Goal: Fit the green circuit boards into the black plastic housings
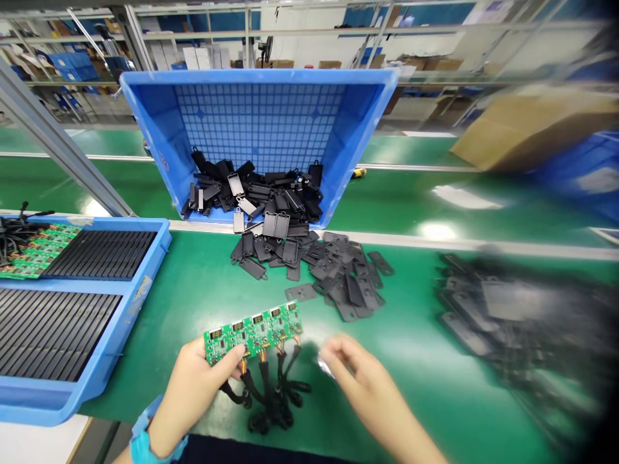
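Observation:
A green circuit board panel [256, 330] with several small digit displays along it is gripped by my left hand [200, 377], thumb on top. Black cables [271, 403] hang from the panel's lower edge toward the green bench. To the right of the board, my right hand [360, 374] is closed in a pinch, apart from the board. Between its fingertips shows a small silvery-white piece [325, 366], too blurred to name. Just beyond the board lies a loose pile of flat black plastic plates [345, 274].
A blue crate [258, 77] tipped toward me holds many small black casings [261, 193], some spilling out. A blue tray [145, 277] at left carries rows of black strips and more green boards. At right sits a blurred heap of black parts [503, 309]. A cardboard box [527, 129] stands behind.

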Demonstrator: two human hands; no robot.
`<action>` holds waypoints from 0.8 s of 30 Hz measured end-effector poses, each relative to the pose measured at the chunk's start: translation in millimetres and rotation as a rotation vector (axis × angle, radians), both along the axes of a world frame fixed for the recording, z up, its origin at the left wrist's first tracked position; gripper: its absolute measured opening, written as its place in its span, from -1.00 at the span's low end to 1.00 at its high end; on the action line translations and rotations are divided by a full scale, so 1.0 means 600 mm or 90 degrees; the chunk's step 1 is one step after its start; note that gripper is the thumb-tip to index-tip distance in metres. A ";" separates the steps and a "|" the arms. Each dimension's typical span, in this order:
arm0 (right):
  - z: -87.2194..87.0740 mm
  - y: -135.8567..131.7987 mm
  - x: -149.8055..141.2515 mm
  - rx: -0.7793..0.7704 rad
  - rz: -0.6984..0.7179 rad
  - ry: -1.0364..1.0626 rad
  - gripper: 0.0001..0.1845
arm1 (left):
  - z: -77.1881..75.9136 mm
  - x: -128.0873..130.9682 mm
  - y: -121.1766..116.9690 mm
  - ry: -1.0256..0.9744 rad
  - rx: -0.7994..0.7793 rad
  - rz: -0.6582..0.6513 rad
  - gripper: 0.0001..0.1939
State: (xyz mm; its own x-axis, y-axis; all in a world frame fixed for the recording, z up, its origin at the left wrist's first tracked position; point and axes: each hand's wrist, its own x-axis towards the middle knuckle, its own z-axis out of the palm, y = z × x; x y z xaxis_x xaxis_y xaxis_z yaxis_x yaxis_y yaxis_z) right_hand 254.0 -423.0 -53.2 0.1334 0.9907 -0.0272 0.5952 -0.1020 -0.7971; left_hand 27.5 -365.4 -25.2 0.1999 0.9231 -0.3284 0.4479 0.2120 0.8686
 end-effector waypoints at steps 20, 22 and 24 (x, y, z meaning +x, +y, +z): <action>-0.050 0.139 -0.106 -0.001 -0.103 0.194 -0.73 | -0.064 -0.006 0.054 -0.263 -0.104 0.087 -0.69; -0.063 0.141 -0.102 0.011 -0.146 0.133 -0.76 | -0.074 -0.004 0.060 -0.271 -0.109 0.114 -0.66; -0.063 0.139 -0.094 0.027 -0.164 0.085 -0.78 | -0.075 -0.009 0.064 -0.302 -0.138 0.123 -0.62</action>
